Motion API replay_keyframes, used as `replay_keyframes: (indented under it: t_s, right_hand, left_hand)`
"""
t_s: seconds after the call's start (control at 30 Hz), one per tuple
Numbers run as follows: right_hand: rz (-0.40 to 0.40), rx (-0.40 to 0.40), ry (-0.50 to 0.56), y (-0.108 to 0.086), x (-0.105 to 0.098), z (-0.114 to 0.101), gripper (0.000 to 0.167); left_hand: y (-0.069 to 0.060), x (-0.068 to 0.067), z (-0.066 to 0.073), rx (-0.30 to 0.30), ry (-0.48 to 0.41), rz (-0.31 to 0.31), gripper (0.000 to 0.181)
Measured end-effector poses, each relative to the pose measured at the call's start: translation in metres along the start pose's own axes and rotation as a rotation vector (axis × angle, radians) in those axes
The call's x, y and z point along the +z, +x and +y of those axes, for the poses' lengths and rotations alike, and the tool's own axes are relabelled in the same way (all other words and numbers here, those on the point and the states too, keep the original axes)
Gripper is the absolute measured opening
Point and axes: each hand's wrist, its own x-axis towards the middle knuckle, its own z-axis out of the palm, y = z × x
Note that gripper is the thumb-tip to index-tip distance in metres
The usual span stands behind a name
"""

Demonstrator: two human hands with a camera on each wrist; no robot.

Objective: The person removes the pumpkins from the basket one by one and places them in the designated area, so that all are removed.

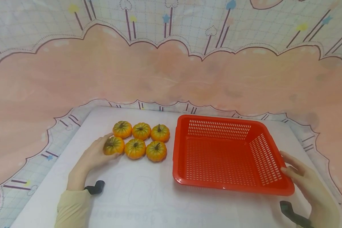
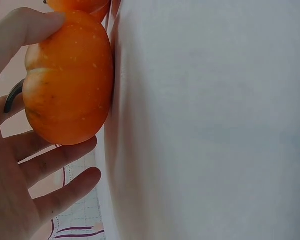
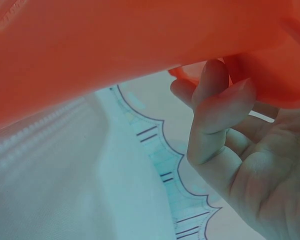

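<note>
My left hand (image 1: 95, 154) is around a small orange pumpkin (image 1: 115, 145) at the front left of a group of several small pumpkins. In the left wrist view the thumb lies on one side of this pumpkin (image 2: 72, 80) and fingers reach round its other side; its dark stem points toward the palm. A red plastic basket (image 1: 231, 189) with slotted walls stands to the right, with nothing in it. My right hand (image 1: 309, 180) grips the basket's right rim. In the right wrist view its fingers curl at the underside of the basket's edge (image 3: 115, 40).
The other pumpkins (image 1: 135, 148) sit close together in two rows between the left hand and the basket. A white cloth (image 1: 148, 196) covers the table. Behind it hangs a pink and white patterned curtain (image 1: 171, 76). Each wrist bears a black strap (image 1: 95, 187).
</note>
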Motion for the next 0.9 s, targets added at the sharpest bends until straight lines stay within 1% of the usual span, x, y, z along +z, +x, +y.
replay_keyframes:
  t_s: [0.1, 0.2, 0.47, 0.5, 0.53, 0.63, 0.7, 0.83, 0.9]
  right_hand:
    - [0.001, 0.005, 0.001, -0.001, 0.001, 0.0, 0.067]
    - [-0.008, 0.036, 0.002, -0.002, 0.003, -0.001, 0.069]
    - [-0.012, 0.09, 0.005, -0.005, 0.004, -0.005, 0.073]
    - [-0.01, 0.087, -0.001, -0.005, 0.004, -0.005, 0.073]
    - [-0.013, 0.102, -0.001, -0.006, 0.003, -0.005, 0.074]
    - [-0.016, 0.105, -0.017, -0.006, 0.001, -0.006, 0.074]
    - [-0.011, 0.086, -0.034, -0.005, -0.001, -0.006, 0.073]
    - [-0.003, 0.081, -0.071, -0.005, -0.001, -0.009, 0.073]
    - [0.024, -0.013, -0.129, -0.004, -0.002, -0.008, 0.069]
  left_hand:
    - [-0.001, -0.001, -0.001, -0.006, -0.003, 0.0, 0.098]
    - [-0.003, -0.001, -0.002, -0.006, -0.008, 0.002, 0.098]
    - [-0.004, -0.003, 0.0, 0.018, -0.016, 0.005, 0.097]
    - [-0.004, -0.004, 0.001, 0.021, -0.016, 0.006, 0.097]
    - [-0.004, -0.004, 0.001, 0.023, -0.014, 0.008, 0.096]
    - [-0.004, -0.005, 0.003, 0.032, -0.005, 0.017, 0.092]
    - [-0.003, -0.006, 0.005, 0.035, 0.003, 0.024, 0.089]
    - [-0.004, -0.011, 0.008, 0.05, 0.022, 0.049, 0.08]
    - [-0.005, -0.014, 0.01, 0.065, 0.038, 0.062, 0.076]
